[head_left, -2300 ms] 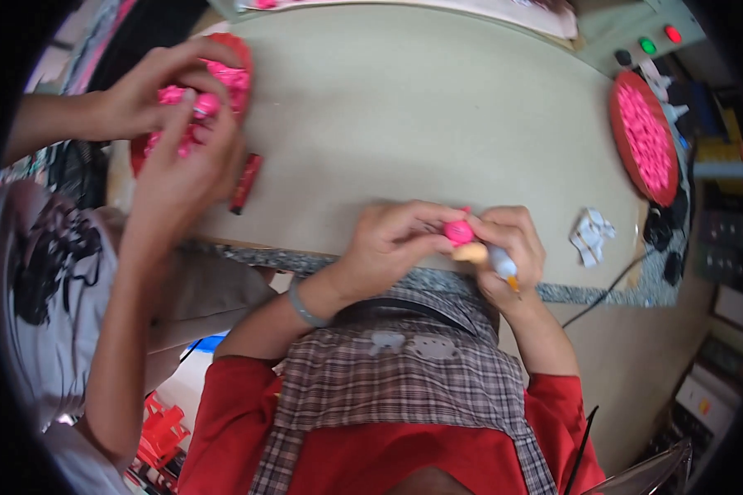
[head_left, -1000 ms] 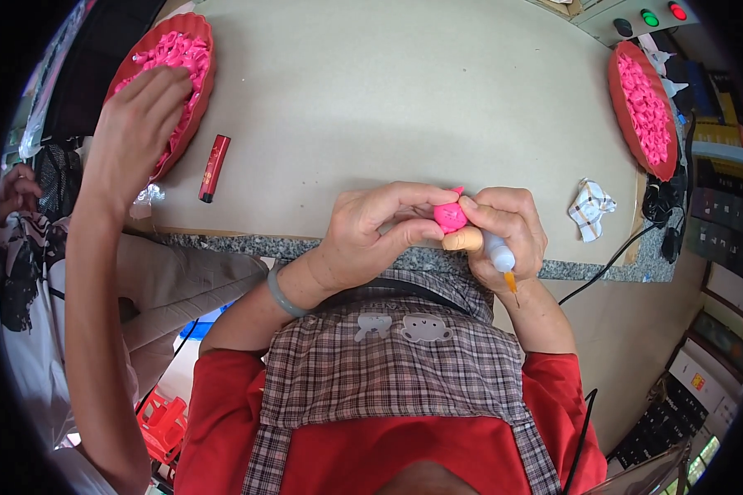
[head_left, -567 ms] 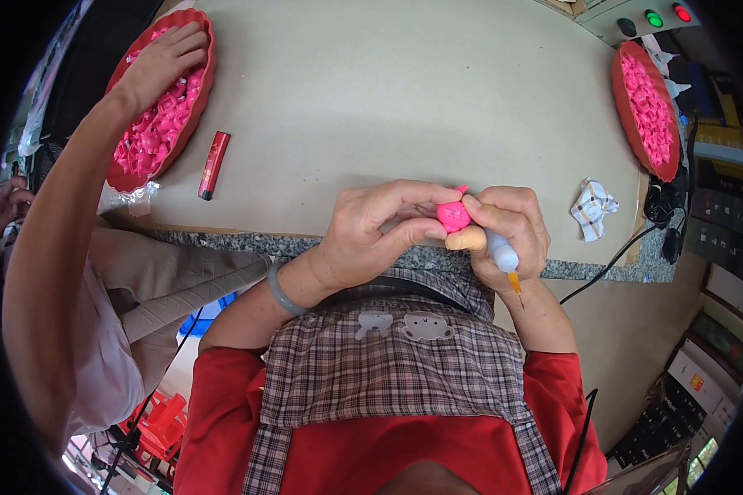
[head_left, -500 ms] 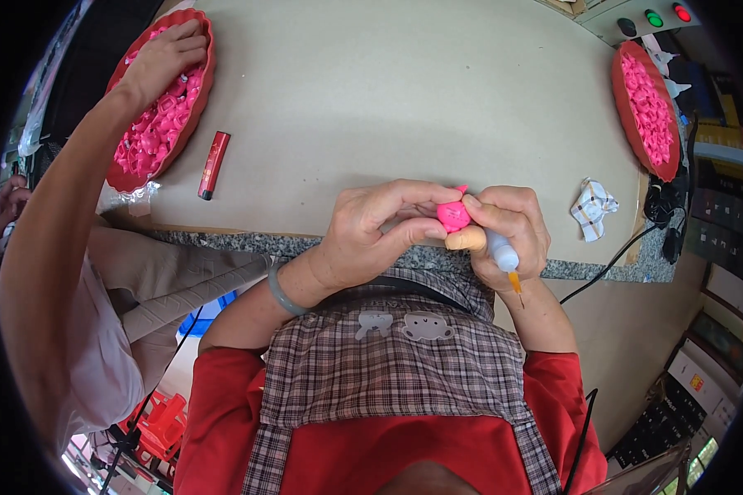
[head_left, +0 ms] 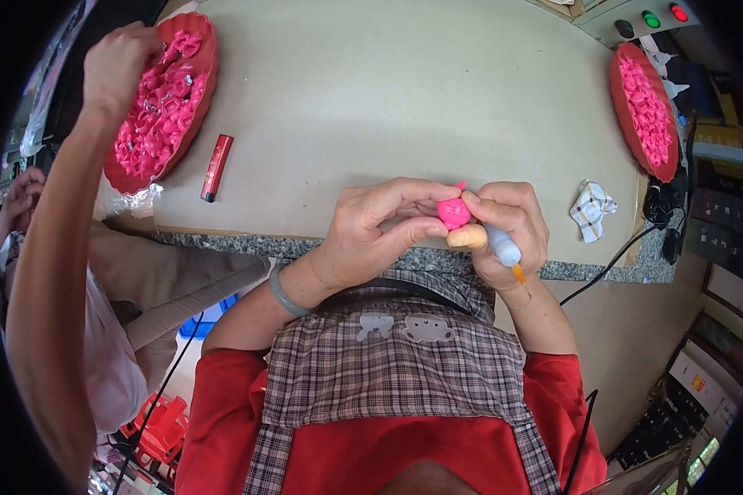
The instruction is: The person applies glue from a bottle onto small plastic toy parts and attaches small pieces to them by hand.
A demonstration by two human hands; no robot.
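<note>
Close to the table's front edge, my left hand (head_left: 363, 227) pinches a small round pink plastic piece (head_left: 453, 214) with a pointed tip on top. My right hand (head_left: 527, 216) meets it from the other side, with thumb and forefinger at the piece. A tan cover (head_left: 466, 238) sits on a right fingertip just below the piece. Held in the same right hand is a small whitish squeeze bottle (head_left: 504, 246), its amber needle tip pointing down toward me. Where exactly the right fingers press on the piece is partly hidden.
At the left stands a red scalloped tray (head_left: 212, 91) of pink plastic parts, with a co-worker's hand (head_left: 117, 73) at its far left rim. Another red tray (head_left: 674, 157) of pink pieces is at the right. A red lighter-like stick (head_left: 216, 168) and a checked cloth (head_left: 592, 210) lie nearby.
The co-worker's hand has drawn back from inside the left tray to its outer left rim. My hands, the pink piece and the bottle have barely moved.
</note>
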